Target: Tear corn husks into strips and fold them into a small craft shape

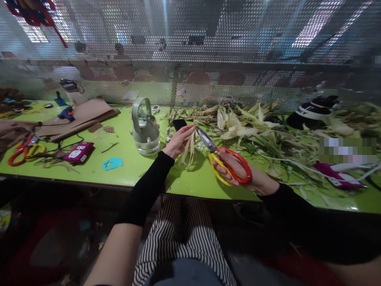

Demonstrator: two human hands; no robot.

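Note:
Pale green strips of husk hang down from my left hand, whose fingers pinch them at the top. My right hand is wrapped round the handles of scissors, one loop red and the other yellow. The blades point up and left, and their tips are at the top of the husk strips, close to my left fingertips. Whether the tips touch the husk is too small to tell. Behind my hands a dark flat object lies on the green table.
A pale green bottle stands left of my left hand. Loose husks cover the back and right. Farther left are a purple box, a blue paper piece, brown paper and other scissors. A black bottle lies at right.

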